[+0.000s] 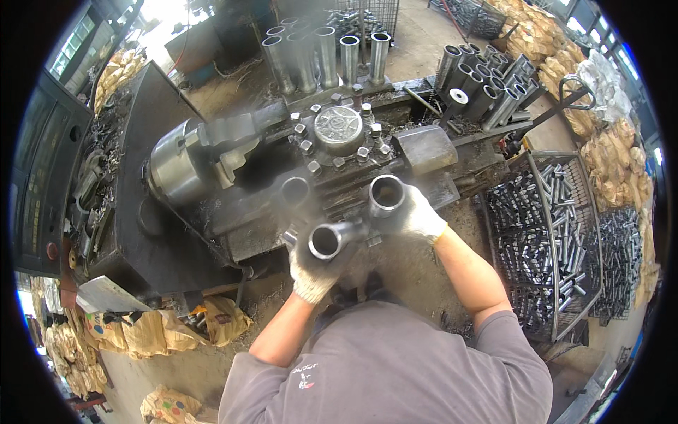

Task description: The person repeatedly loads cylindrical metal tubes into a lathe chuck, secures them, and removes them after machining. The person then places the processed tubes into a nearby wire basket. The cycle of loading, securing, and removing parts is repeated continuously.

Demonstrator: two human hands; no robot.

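Note:
Both my hands wear pale knit work gloves and are over the near side of a lathe (244,212). My left hand (311,274) is closed around a short metal tube (325,242), its round open end turned up toward me. Another metal tube (387,195) is gripped in my right hand (422,215), its open end up as well. A third tube (294,191) appears just beyond the left one, hazy; what supports it I cannot tell. Past my hands is the round tool post (339,128) with its ring of square-headed bolts.
The lathe chuck (176,162) lies left of the tool post. Metal tubes (325,60) stand upright along the back, and more (487,78) crowd the right end. A wire bin (544,240) of metal parts stands at right. Sacks (159,331) lie at lower left.

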